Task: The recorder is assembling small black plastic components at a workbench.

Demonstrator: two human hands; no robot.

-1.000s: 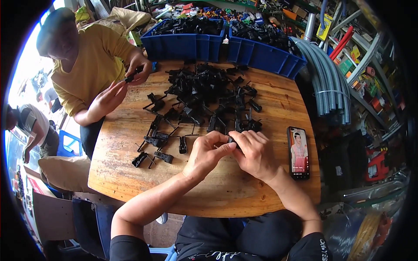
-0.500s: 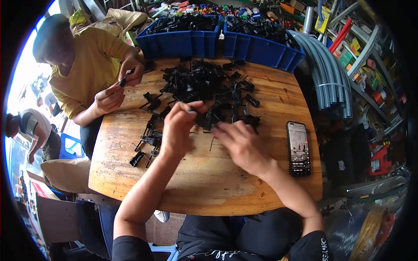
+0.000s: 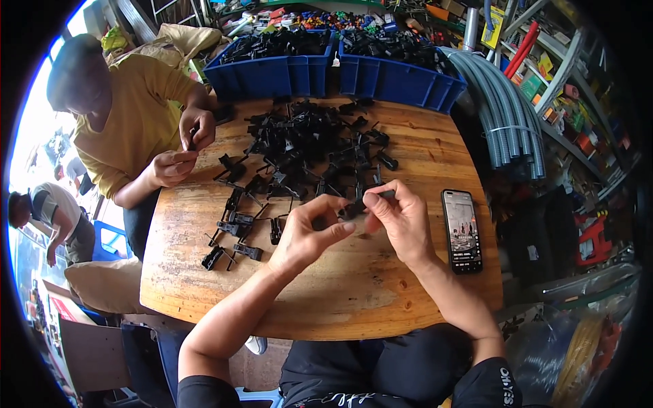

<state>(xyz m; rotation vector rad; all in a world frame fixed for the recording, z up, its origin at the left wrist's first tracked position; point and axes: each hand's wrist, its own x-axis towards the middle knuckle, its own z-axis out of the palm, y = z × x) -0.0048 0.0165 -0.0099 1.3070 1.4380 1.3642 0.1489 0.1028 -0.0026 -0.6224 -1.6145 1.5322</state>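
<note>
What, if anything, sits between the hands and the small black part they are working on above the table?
Nothing visible does. The left hand and right hand both already pinch the small black part between their fingertips, above a bare patch of the wooden table. The pile of black parts lies beyond them.

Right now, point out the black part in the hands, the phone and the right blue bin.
black plastic part (image 3: pixel 355 206), head view, its middle between both hands' fingertips.
phone (image 3: pixel 462 230), head view, middle of its screen.
right blue bin (image 3: pixel 401 81), head view, its front wall.
</note>
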